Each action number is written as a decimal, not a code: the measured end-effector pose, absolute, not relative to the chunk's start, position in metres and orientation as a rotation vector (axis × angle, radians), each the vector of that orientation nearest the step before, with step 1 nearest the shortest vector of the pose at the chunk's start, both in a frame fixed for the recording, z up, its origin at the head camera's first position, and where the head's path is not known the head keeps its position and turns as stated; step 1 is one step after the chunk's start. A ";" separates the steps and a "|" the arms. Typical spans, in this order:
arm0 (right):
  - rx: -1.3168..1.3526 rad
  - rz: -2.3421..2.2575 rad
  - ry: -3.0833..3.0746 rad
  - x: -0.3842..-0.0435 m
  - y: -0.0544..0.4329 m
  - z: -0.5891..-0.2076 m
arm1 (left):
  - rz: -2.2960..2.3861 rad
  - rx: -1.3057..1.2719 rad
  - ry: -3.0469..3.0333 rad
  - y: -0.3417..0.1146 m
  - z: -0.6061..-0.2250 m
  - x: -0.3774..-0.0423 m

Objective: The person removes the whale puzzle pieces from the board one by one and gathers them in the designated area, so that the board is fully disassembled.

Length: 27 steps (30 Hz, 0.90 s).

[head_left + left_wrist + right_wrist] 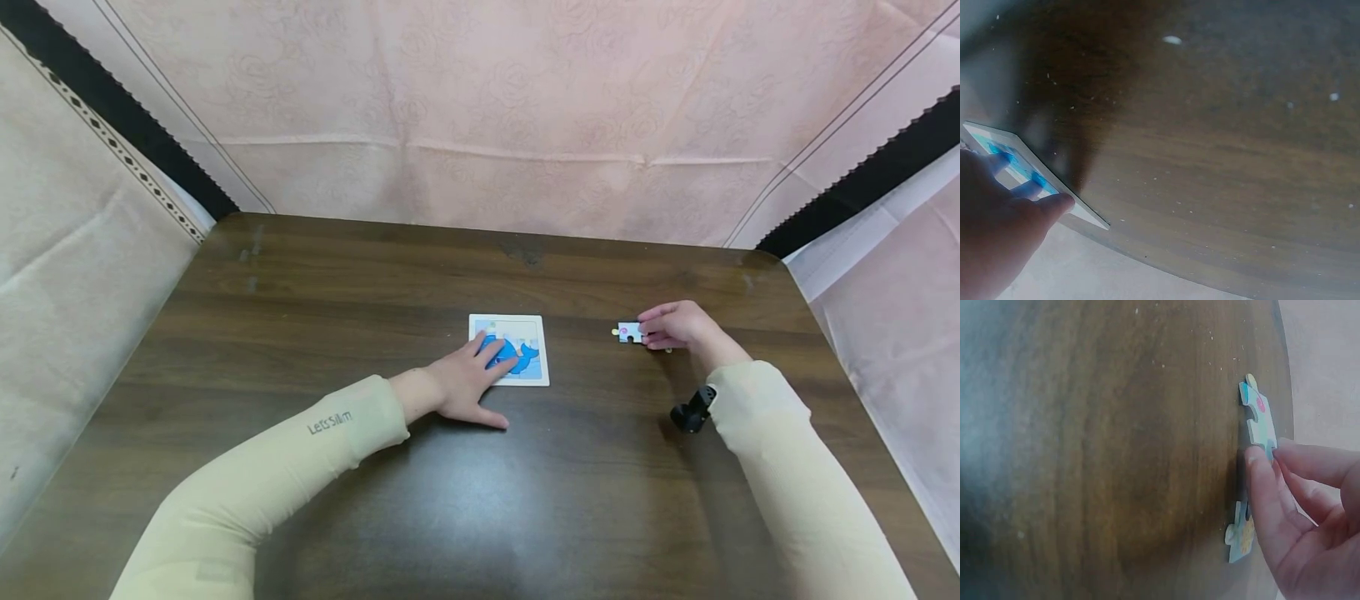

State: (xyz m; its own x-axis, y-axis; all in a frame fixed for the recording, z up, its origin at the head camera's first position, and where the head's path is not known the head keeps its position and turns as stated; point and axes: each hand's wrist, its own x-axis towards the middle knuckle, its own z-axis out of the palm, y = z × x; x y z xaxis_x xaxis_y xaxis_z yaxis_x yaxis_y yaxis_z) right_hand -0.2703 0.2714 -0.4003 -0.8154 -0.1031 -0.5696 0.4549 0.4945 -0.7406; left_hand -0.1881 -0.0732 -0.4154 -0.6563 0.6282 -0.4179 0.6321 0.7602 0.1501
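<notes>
1. From my head, I see my left hand (468, 385) lying over the puzzle board (543, 358), fingers spread and gripping nothing. The board sits flat on the brown table (480, 517) and shows a blue animal (528, 357). If I push sideways, the board could slide, because the table looks smooth.

2. From my head too, my right hand (678, 323) is off to the right, well apart from the board. Its fingertips pinch one end of a puzzle piece (629, 332) with a yellow knob. I think the piece could swing or tip when lifted, because I have it so near the end.

3. From my left wrist, my spread fingers reach over the board and cover part of it. I could miss a bit that sits wrong, because my hand is in the way. Pressing hard on one edge might tip the board up.

4. From my right wrist, my thumb and finger squeeze the piece's end, and the rest sticks out past them. If my pinch goes weak, it could drop.

5. From my right wrist too, another piece (1244, 542), with orange on it, is just beside my fingers and partly hidden. My fingers could bump it away, because they are so close.
</notes>
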 end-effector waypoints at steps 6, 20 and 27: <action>0.282 -1.319 2.205 -0.269 0.273 -0.394 | -0.006 0.952 2.511 -0.073 -0.413 -0.188; 0.114 -1.352 2.221 -0.271 0.230 -0.381 | 0.052 0.989 2.515 -0.080 -0.414 -0.181; 0.068 -1.332 2.204 -0.275 0.183 -0.380 | 0.039 0.950 2.521 -0.092 -0.417 -0.176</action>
